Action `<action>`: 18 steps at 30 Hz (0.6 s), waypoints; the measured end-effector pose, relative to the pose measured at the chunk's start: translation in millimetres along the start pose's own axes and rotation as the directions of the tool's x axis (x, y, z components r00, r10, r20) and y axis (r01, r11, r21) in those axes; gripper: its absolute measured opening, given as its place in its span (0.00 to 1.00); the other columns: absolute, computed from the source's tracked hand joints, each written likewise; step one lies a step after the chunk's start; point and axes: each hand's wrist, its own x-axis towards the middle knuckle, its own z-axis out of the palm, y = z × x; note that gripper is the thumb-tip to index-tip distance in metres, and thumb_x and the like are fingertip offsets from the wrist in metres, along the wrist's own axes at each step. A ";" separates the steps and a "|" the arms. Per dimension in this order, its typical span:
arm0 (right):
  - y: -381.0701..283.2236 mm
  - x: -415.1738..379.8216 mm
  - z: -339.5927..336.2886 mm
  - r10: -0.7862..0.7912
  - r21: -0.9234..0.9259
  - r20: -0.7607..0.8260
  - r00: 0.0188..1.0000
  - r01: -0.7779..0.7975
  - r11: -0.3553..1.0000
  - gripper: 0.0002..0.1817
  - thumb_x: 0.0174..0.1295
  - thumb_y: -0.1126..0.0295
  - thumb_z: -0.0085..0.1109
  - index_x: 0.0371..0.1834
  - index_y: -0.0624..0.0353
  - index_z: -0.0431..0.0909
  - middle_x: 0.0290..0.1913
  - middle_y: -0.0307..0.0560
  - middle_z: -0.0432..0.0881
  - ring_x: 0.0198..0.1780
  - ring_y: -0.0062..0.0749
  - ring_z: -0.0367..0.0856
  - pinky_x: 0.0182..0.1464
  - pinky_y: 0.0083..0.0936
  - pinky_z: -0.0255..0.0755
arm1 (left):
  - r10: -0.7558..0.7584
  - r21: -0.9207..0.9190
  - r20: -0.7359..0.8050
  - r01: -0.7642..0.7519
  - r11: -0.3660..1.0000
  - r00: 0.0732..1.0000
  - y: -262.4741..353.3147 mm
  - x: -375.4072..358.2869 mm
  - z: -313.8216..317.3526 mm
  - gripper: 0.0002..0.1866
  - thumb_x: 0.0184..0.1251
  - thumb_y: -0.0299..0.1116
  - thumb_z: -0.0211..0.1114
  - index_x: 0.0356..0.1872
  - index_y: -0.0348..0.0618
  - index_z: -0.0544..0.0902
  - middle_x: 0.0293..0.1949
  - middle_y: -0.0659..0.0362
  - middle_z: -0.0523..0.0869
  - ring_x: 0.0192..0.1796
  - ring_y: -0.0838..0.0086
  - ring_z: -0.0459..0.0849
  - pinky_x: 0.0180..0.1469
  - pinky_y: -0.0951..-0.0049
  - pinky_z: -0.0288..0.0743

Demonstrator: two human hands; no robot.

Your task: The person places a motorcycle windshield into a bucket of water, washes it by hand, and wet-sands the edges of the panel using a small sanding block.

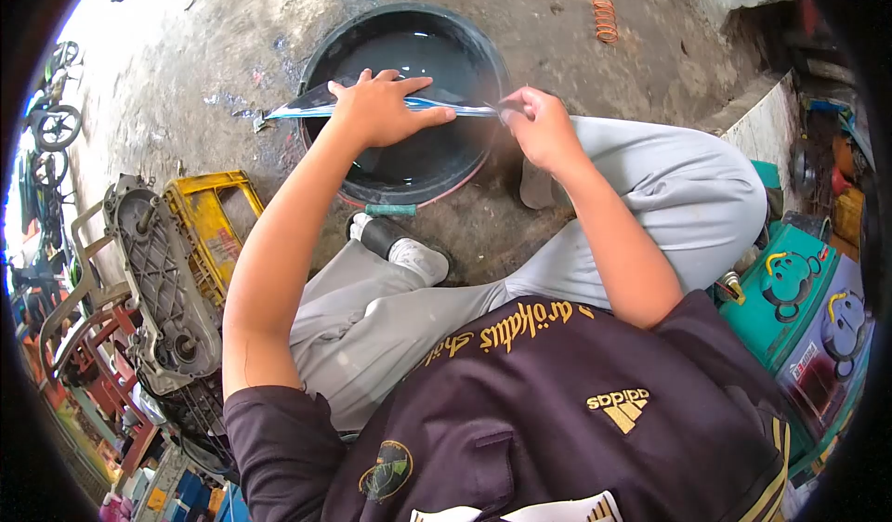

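A long, narrow glossy panel (476, 110) with a blue and white stripe lies crosswise over a round black basin (409, 194) that has water in it. My left hand (376, 111) is laid over the panel's middle, fingers spread across its far side and thumb stretched along the near edge, holding it. At the panel's right end, the thumb and fingers of my right hand (541, 130) are pinched together around something small and dark, smeared by motion; I cannot tell what it is. Part of the panel is hidden under my left hand.
A small green block (390, 210) sits by the basin's near rim. To the left are a metal engine casing (160, 276) and a yellow crate (221, 220). An orange coil spring (605, 20) lies on the concrete floor. Green and purple boxes (779, 285) stand at the right.
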 end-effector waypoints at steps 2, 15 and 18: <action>2.0 3.7 1.1 0.013 -0.005 0.019 1.000 -0.013 1.000 0.08 0.67 0.74 0.62 0.46 0.64 0.84 0.27 0.42 0.84 0.27 0.22 0.76 0.33 0.28 0.68 | -0.004 0.019 -0.019 0.004 1.000 1.000 -1.4 -0.8 -0.6 0.50 0.54 0.88 0.53 0.73 0.72 0.78 0.77 0.50 0.72 0.79 0.45 0.66 0.72 0.17 0.48; 6.4 8.3 3.3 -0.009 0.122 -0.019 1.000 0.011 0.993 0.07 0.68 0.74 0.62 0.45 0.63 0.84 0.26 0.38 0.82 0.27 0.19 0.75 0.31 0.25 0.66 | -0.028 0.022 0.012 0.028 0.999 1.000 4.7 -1.5 -3.9 0.48 0.55 0.87 0.53 0.73 0.72 0.78 0.77 0.52 0.73 0.79 0.50 0.67 0.74 0.20 0.49; 3.8 3.9 1.1 0.029 0.163 0.029 0.999 -0.034 0.986 0.06 0.68 0.74 0.62 0.45 0.63 0.83 0.27 0.37 0.82 0.28 0.18 0.75 0.31 0.24 0.66 | -0.048 0.023 -0.026 0.048 0.999 0.999 5.3 -4.0 -4.6 0.46 0.56 0.85 0.55 0.72 0.73 0.80 0.76 0.53 0.74 0.79 0.53 0.68 0.73 0.19 0.50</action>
